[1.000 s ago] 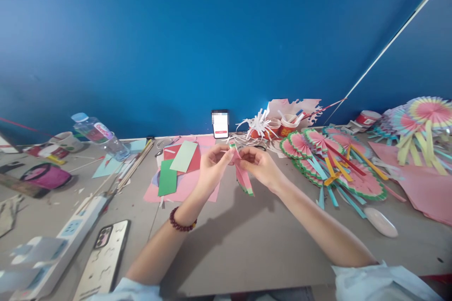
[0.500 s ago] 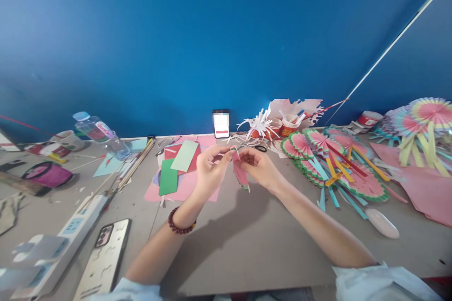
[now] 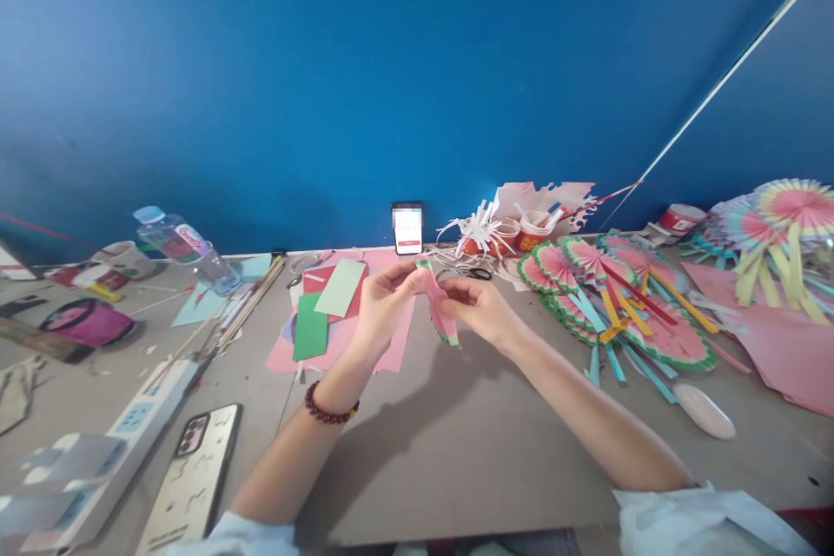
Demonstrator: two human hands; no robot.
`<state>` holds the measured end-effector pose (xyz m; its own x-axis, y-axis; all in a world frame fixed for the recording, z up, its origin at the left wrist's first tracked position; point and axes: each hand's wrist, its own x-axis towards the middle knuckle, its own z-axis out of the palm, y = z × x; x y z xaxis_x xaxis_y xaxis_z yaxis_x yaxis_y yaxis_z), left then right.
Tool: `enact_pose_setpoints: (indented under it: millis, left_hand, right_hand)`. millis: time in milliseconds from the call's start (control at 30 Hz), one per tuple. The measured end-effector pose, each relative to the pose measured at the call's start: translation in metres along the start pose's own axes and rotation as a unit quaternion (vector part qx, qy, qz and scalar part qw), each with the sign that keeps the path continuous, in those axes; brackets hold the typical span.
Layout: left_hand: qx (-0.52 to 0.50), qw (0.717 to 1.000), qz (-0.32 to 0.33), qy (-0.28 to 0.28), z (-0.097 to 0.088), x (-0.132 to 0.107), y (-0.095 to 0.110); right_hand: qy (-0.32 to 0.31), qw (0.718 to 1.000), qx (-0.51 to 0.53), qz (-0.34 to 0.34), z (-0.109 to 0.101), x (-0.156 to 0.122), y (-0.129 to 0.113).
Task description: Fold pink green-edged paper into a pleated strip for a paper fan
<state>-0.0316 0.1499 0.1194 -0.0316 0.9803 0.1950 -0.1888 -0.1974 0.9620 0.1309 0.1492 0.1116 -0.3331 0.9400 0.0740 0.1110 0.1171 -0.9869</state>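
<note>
Between my two hands, above the middle of the table, is a narrow folded strip of pink paper (image 3: 442,313) with green and white ends. My left hand (image 3: 386,302) pinches it near its upper end, thumb in front. My right hand (image 3: 480,310) grips it around its middle from the right side, fingers bent. The strip slants, its lower end hanging free below the fingers. Parts of it are hidden by my fingers. Left of my left hand lie a green paper sheet (image 3: 310,327) and a pale green sheet (image 3: 340,287) on pink paper.
A phone (image 3: 407,228) leans against the blue wall. Pink and green paper fans (image 3: 665,334) with coloured strips lie to the right, near a white computer mouse (image 3: 704,410). At left are a plastic bottle (image 3: 175,239), a power strip (image 3: 134,430) and another phone (image 3: 190,478). Scissors (image 3: 479,274) lie behind my right hand.
My left hand has shifted slightly left with the strip's upper end. The strip is turned, so more of its pink face shows. My right hand has barely moved.
</note>
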Motion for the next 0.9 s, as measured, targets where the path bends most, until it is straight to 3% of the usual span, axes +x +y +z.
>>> enact_pose_setpoints:
  millis: [333,500,733,900]
  left_hand:
    - [0.094,0.993,0.003,-0.075,-0.011,0.004,-0.014]
    - [0.116,0.992,0.006,-0.048,-0.011,0.002,-0.019]
    - [0.093,0.994,-0.002,-0.060,-0.006,-0.006,-0.022]
    - [0.070,0.996,-0.010,-0.052,0.002,-0.007,-0.016]
  right_hand:
    - [0.061,0.997,0.030,-0.023,0.003,0.007,0.013]
    - [0.069,0.997,0.026,-0.017,0.005,0.006,0.018]
    - [0.060,0.998,0.028,-0.008,0.005,0.006,0.028]
    - [0.054,0.998,0.007,-0.010,-0.001,0.001,0.017]
